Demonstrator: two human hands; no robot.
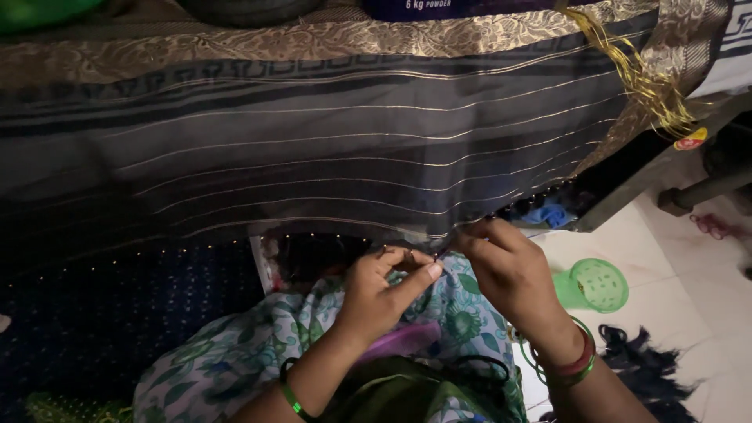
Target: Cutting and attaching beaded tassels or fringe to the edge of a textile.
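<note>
A dark grey cloth [313,149] with thin gold stripes and a gold patterned border hangs down in front of me. My left hand [380,294] pinches its lower edge between thumb and forefinger, near the middle of the view. My right hand [509,270] is closed on the same edge just to the right, fingertips almost touching the left ones. Whether a needle or thread lies between the fingers I cannot tell. Green bangles sit on both wrists, and a red one on the right.
A green round plastic strainer [593,285] lies on the pale floor at right. Loose gold threads [646,86] dangle at the upper right. A floral cloth [235,352] covers my lap. Dark blue dotted fabric [117,313] lies at left; a black tuft [650,368] lies at lower right.
</note>
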